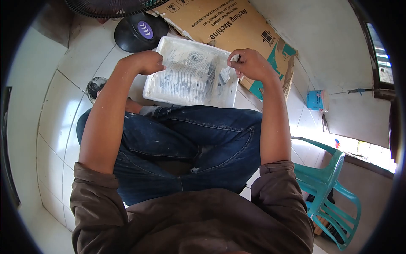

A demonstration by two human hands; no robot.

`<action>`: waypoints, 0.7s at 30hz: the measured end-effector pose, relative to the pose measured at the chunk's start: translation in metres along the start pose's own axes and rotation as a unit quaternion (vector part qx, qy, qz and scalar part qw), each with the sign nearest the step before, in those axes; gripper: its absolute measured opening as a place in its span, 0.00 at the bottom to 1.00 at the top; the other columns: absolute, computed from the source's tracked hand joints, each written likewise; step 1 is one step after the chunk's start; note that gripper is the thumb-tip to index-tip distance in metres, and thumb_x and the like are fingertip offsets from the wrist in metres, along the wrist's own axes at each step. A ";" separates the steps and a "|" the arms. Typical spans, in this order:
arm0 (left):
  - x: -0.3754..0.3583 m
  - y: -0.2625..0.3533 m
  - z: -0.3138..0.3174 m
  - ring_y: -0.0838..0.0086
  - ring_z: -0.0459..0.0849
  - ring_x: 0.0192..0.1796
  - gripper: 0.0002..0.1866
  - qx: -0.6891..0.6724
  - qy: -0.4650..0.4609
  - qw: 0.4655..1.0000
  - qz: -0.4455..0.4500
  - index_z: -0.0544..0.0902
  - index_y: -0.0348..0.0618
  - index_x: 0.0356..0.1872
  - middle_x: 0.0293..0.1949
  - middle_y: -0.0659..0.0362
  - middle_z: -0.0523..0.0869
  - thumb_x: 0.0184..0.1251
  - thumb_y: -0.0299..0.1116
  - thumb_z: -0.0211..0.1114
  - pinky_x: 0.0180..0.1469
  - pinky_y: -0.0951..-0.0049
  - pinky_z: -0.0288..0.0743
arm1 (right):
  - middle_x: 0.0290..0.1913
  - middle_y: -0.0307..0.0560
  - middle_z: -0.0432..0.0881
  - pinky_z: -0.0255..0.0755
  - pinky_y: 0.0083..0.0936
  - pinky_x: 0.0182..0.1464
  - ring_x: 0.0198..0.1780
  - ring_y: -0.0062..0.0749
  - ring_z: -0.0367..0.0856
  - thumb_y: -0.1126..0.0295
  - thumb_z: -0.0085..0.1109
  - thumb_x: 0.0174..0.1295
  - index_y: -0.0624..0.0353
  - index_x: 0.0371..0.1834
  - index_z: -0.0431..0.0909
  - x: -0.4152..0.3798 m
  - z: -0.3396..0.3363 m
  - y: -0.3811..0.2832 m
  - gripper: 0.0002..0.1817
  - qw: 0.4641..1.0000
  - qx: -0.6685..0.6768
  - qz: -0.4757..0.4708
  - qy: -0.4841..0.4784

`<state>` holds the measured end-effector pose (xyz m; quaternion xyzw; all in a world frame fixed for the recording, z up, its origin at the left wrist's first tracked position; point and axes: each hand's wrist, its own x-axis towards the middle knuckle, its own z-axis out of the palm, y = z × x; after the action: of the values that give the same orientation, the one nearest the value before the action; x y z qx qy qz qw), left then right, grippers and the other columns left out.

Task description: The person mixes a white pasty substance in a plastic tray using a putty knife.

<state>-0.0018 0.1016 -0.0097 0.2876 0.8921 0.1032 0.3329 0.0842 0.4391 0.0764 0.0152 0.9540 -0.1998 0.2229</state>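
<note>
In front of my crossed legs lies a white ridged paint tray (149, 89), its inside smeared with thick white paint and grey patches. My left hand (146, 62) is closed over the tray's left rim, fingers curled in. Whether it grips the rim or something small is hidden. At the tray's upper right corner, my right hand (251, 64) is closed in a pinch. White smears and a small dark spot show at its fingertips, but what it holds is too small to name.
Beyond the tray lie a black round base (127, 36) below a fan grille (105, 6) and a flattened washing machine carton (241, 25). To the right are a blue tub (315, 100) and a green plastic chair (323, 182). A paint-spattered dark object (95, 86) sits left.
</note>
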 end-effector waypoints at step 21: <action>0.022 0.100 0.048 0.59 0.89 0.51 0.11 -0.025 0.381 0.895 0.229 0.92 0.41 0.47 0.43 0.54 0.92 0.71 0.36 0.72 0.68 0.55 0.71 | 0.30 0.45 0.86 0.80 0.27 0.43 0.34 0.29 0.89 0.52 0.61 0.79 0.64 0.66 0.78 0.003 -0.006 0.000 0.27 0.956 0.282 -0.075 0.035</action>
<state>0.0609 0.1954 -0.0196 0.4142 0.8570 0.3007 -0.0587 0.0795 0.4414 0.0797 0.0124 0.8645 -0.4761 0.1607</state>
